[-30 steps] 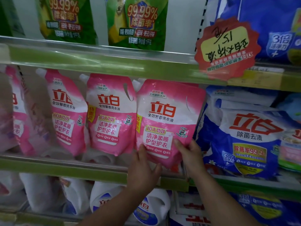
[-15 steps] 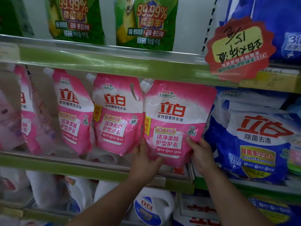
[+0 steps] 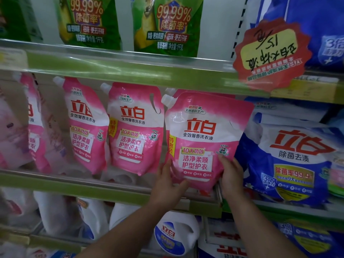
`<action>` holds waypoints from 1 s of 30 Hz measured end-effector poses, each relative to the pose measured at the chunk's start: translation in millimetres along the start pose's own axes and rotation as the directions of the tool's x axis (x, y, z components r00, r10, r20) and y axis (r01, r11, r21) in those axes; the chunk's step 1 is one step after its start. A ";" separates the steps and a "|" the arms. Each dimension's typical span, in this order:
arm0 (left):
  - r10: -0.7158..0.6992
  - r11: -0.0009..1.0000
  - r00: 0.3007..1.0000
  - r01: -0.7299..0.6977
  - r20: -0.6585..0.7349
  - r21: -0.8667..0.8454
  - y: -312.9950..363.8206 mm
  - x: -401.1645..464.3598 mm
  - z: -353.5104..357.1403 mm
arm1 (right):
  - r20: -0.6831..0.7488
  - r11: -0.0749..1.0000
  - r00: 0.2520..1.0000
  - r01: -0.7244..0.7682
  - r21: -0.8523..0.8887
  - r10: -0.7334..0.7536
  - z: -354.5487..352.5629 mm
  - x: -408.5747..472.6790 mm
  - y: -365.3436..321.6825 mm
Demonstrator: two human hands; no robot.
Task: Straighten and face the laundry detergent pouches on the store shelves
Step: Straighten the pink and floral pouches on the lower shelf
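Observation:
A pink and white detergent pouch (image 3: 202,135) stands at the right end of the pink row on the middle shelf, label facing me, its top leaning slightly right. My left hand (image 3: 167,183) grips its lower left corner, thumb across the front. My right hand (image 3: 230,174) holds its lower right edge, thumb on the label. Another pink pouch shows just behind it. Two more pink pouches (image 3: 135,127) (image 3: 87,125) stand to the left, tilted and turned partly sideways.
Blue detergent bags (image 3: 290,161) crowd the shelf to the right. A red price tag (image 3: 271,53) hangs from the upper green shelf rail (image 3: 130,66). Green pouches (image 3: 167,27) sit above. White jugs (image 3: 175,233) fill the shelf below.
The held pouch has risen a little and stands more upright, facing forward. Both hands have shifted with it along its lower corners.

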State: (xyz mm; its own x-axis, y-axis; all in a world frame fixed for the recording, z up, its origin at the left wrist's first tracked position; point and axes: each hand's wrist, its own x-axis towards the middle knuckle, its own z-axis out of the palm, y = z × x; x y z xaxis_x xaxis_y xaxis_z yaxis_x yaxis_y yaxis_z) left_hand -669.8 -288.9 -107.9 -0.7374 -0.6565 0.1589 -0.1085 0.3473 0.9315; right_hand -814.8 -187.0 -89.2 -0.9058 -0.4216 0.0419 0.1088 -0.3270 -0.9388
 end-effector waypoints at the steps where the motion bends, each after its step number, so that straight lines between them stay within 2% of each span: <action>1: -0.011 1.000 1.000 0.011 0.009 -0.025 0.4 0.4 -1.5 | 0.002 1.000 1.000 0.000 -0.002 0.000 0.0 -0.7 -0.3; 5: -0.004 0.999 1.000 0.005 0.028 -0.049 0.8 0.8 -6.4 | 0.003 1.000 1.000 0.011 -0.008 -0.011 0.7 -2.8 -0.9; 7: -0.007 1.000 1.000 0.007 0.017 -0.028 0.2 0.1 -7.0 | -0.051 0.997 0.996 0.068 -0.041 -0.071 0.7 -3.7 -0.7; 9: -0.005 1.000 1.000 0.006 -0.024 0.027 -0.6 -0.3 -7.1 | -0.146 0.980 0.973 0.166 -0.111 -0.181 0.8 -4.5 -2.0; 11: -0.008 0.998 0.996 0.014 -0.087 0.067 -1.6 -1.0 -8.2 | -0.248 0.940 0.915 0.272 -0.208 -0.320 2.5 -5.7 -7.8; 14: -0.030 0.994 0.982 0.049 -0.187 0.096 -1.9 -2.4 -12.0 | -0.262 0.858 0.837 0.389 -0.335 -0.481 10.7 -10.1 -18.6; 18: -0.046 0.982 0.949 0.099 -0.313 0.158 -2.2 -2.7 -21.4 | -0.095 0.811 0.847 0.459 -0.362 -0.523 31.2 -25.6 -23.1; 23: -0.055 0.969 0.897 0.154 -0.439 0.193 -3.0 -8.4 -39.4 | 0.273 0.765 0.844 0.535 -0.359 -0.462 66.0 -52.7 -11.2; 26: -0.058 0.958 0.855 0.192 -0.515 0.212 -4.3 -15.6 -53.5 | 0.432 0.762 0.820 0.539 -0.360 -0.376 82.9 -61.2 0.1; 30: -0.058 0.948 0.787 0.236 -0.614 0.213 -5.7 -27.7 -71.2 | 0.576 0.809 0.798 0.450 -0.378 -0.175 101.5 -67.8 15.7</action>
State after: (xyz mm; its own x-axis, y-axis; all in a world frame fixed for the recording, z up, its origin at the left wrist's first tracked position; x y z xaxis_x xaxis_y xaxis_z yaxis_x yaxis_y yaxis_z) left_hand -601.2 -320.4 -94.3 -0.1645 -0.9480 0.2724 -0.4187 0.3172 0.8509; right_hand -710.0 -249.3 -72.1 -0.5065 -0.7665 0.3949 -0.4745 -0.1347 -0.8699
